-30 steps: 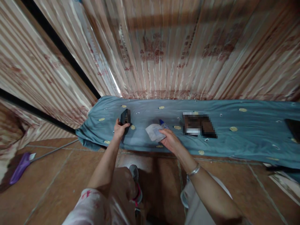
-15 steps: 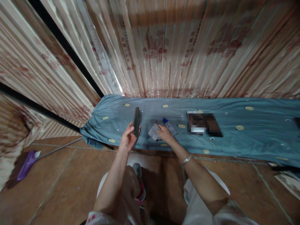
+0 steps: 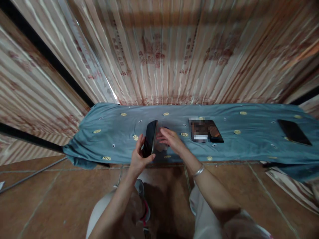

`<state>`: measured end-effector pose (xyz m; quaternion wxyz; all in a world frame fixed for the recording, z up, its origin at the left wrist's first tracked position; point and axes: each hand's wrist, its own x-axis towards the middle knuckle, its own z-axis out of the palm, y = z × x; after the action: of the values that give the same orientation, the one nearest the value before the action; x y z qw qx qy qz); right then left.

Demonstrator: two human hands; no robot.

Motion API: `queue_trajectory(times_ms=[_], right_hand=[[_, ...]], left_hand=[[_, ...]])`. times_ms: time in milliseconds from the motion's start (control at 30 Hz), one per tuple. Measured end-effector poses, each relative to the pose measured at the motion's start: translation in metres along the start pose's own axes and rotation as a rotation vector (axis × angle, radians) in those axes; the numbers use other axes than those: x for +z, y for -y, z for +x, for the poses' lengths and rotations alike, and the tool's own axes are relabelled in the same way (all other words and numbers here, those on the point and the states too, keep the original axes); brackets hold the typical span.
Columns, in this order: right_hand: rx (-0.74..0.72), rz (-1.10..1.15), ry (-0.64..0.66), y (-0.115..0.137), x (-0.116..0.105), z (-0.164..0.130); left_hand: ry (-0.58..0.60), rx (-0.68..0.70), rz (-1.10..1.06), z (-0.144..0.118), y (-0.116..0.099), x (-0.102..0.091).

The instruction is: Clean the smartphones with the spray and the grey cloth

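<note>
My left hand (image 3: 139, 157) grips a smartphone (image 3: 150, 139) along its edges, tilted upright above the blue-green cloth-covered bench (image 3: 129, 127). Its dark, glossy screen faces partly up. Just right of the phone is my right hand (image 3: 170, 138), slightly blurred, with the fingers stretched and apart. Beneath those fingers a pale grey wipe or cloth (image 3: 161, 147) shows only faintly. Most of the bottle is hidden behind my right hand; a bit of its blue cap (image 3: 166, 128) peeks out.
Right of my hands lie a pixelated flat item (image 3: 199, 137) and a black phone-like device (image 3: 216, 131). Another dark flat device (image 3: 294, 132) rests near the bench's right end. Patterned curtains (image 3: 159, 59) hang behind, and black poles (image 3: 50, 59) slant at the left.
My left hand has turned the phone from its back to its screen side. My right hand's fingers have opened away from the grey cloth and moved beside the phone. The view has shifted right.
</note>
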<state>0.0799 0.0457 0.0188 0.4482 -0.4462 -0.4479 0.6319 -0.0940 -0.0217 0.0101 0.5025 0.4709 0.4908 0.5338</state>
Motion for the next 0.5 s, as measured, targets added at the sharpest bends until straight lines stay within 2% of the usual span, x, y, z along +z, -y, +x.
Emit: queue_trajectory(times_ms=[100,200,500], right_hand=[[-0.011,0.183,0.048,-0.002,0.003,0.001],[-0.054,0.214,0.009,-0.004,0.005,0.001],[-0.078,0.303,0.031,-0.009,0.019,0.003]], left_hand=[[0.053,0.144,0.23,-0.005,0.004,0.002],[0.077,0.23,0.376,-0.008,0.009,0.001],[0.032,0.3,0.547,-0.001,0.015,-0.003]])
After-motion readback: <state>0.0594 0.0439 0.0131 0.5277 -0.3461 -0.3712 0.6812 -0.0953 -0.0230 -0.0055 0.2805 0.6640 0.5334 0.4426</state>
